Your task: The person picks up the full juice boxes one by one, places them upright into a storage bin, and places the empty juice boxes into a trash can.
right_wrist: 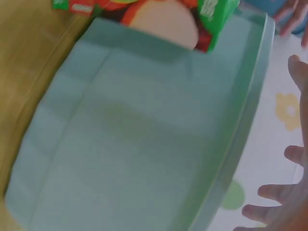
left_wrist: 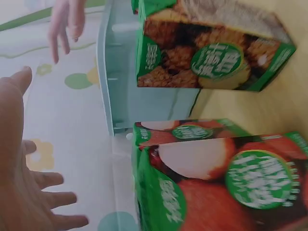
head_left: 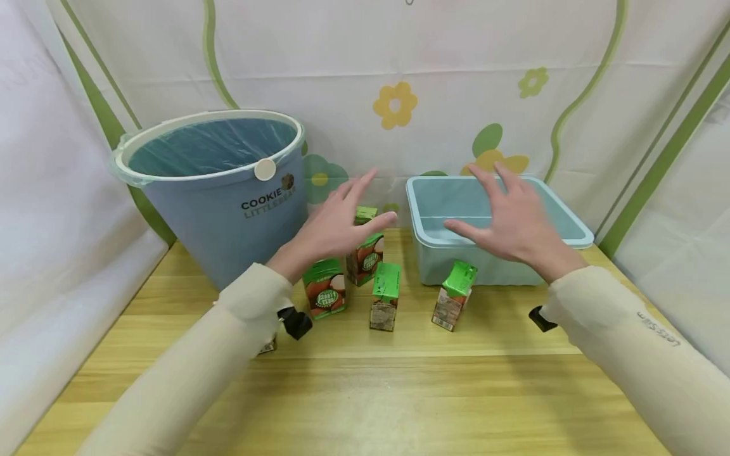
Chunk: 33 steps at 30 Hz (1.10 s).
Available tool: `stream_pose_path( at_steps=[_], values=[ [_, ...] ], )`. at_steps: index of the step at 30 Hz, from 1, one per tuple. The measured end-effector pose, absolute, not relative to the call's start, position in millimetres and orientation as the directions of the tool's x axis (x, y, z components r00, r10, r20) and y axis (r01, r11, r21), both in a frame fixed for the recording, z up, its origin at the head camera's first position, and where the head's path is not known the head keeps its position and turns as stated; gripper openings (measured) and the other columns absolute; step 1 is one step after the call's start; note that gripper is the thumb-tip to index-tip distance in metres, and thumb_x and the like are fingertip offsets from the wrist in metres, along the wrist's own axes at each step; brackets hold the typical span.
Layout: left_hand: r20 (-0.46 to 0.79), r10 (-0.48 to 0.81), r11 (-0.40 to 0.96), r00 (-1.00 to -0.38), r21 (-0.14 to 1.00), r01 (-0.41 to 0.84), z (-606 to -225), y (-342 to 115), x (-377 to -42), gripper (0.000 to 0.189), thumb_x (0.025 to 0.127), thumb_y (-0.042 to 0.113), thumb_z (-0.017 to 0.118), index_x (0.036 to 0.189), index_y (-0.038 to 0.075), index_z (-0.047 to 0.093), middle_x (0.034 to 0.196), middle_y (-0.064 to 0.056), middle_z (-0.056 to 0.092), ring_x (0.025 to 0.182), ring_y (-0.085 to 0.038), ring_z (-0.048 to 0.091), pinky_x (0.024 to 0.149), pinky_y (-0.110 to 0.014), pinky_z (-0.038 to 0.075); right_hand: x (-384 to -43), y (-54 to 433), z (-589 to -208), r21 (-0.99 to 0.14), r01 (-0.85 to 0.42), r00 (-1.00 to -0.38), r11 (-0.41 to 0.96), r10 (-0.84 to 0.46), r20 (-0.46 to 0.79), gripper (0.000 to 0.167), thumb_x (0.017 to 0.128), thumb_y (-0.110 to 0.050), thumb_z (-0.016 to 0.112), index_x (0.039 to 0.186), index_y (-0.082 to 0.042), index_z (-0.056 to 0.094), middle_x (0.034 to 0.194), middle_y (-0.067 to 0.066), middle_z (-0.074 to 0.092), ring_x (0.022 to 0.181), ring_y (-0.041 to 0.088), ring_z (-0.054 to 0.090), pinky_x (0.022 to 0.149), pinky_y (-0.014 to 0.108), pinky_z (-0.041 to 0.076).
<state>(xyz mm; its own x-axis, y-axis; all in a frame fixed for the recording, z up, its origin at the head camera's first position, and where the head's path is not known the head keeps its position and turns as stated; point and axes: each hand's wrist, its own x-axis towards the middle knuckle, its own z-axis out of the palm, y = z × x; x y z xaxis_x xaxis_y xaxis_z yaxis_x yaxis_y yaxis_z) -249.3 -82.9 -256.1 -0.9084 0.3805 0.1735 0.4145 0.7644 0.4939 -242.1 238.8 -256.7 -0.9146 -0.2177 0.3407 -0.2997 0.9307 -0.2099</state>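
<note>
My left hand (head_left: 338,223) is held above several juice cartons, fingers spread and nothing in it. Below it stand a carton with red fruit (head_left: 325,296), another red-fruit carton (head_left: 365,261) behind, and a slim green-topped carton (head_left: 385,296). A further carton (head_left: 365,214) shows partly past the fingers. My right hand (head_left: 513,218), its fingers also spread and holding nothing, hovers over the light blue bin (head_left: 419,202). A tilted carton (head_left: 453,296) stands in front of that bin. The left wrist view shows fruit pictures on the cartons (left_wrist: 260,178) close by.
A tall blue bucket (head_left: 228,221) with a plastic liner stands at the back left. Part of one more carton (head_left: 268,346) shows beside the left sleeve. Behind everything hangs a white flowered curtain (head_left: 456,50). The wooden table (head_left: 371,392) extends toward the front.
</note>
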Motion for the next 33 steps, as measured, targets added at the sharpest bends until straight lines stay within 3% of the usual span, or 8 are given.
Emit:
stream_pose_path(
  at_steps=[5,10,17,25,30,33],
  values=[
    [0.098,0.405,0.651,-0.909,0.667,0.362,-258,-107,-234,0.092,0.100,0.070,0.054,0.171,0.036,0.007,0.180,0.002,0.016,0.166,-0.028,0.020,0.129,-0.063,0.027,-243,263,-261,-0.243,-0.334,-0.891,0.911,-0.221,0.395,0.100,0.092,-0.067,0.069,0.171,-0.026,0.023,0.175,0.023,0.022,0.156,0.055,0.026,0.120,0.077,0.026],
    [-0.009,0.379,0.616,-0.925,0.748,0.245,-261,-136,-219,0.087,0.101,0.067,0.056,0.171,0.035,0.014,0.178,0.002,0.024,0.165,-0.029,0.025,0.126,-0.063,0.032,-247,293,-265,-0.282,-0.312,-0.910,0.907,-0.200,0.364,0.097,0.096,-0.064,0.067,0.172,-0.025,0.020,0.177,0.020,0.017,0.160,0.053,0.020,0.121,0.079,0.022],
    [-0.056,0.370,0.631,-0.927,0.748,0.206,-269,-165,-208,0.080,0.102,0.049,0.068,0.167,0.020,0.030,0.169,-0.011,0.043,0.158,-0.037,0.038,0.125,-0.059,0.038,-252,330,-275,-0.375,-0.236,-0.952,0.896,-0.136,0.275,0.096,0.100,-0.062,0.062,0.173,-0.023,0.012,0.180,0.017,0.011,0.162,0.051,0.014,0.121,0.080,0.017],
    [-0.091,0.411,0.636,-0.907,0.742,0.214,-277,-177,-205,0.071,0.095,0.030,0.081,0.156,0.011,0.050,0.160,-0.015,0.054,0.147,-0.042,0.052,0.115,-0.057,0.050,-250,359,-287,-0.449,-0.152,-0.972,0.880,-0.052,0.228,0.092,0.102,-0.064,0.056,0.173,-0.027,0.010,0.179,0.018,0.014,0.160,0.055,0.016,0.117,0.082,0.018],
    [-0.090,0.413,0.675,-0.906,0.698,0.238,-282,-178,-204,0.066,0.090,0.027,0.086,0.148,0.009,0.060,0.151,-0.014,0.063,0.137,-0.039,0.062,0.110,-0.052,0.055,-242,368,-293,-0.489,-0.120,-0.980,0.864,-0.024,0.198,0.091,0.102,-0.065,0.055,0.173,-0.028,0.011,0.179,0.017,0.013,0.160,0.057,0.014,0.116,0.083,0.018],
    [-0.090,0.394,0.719,-0.915,0.650,0.246,-284,-176,-202,0.062,0.087,0.029,0.089,0.142,0.011,0.066,0.140,-0.011,0.071,0.121,-0.032,0.069,0.101,-0.047,0.058,-238,371,-298,-0.525,-0.102,-0.981,0.845,0.000,0.192,0.091,0.101,-0.067,0.056,0.172,-0.030,0.013,0.180,0.014,0.013,0.161,0.056,0.014,0.117,0.083,0.019]
  ],
)
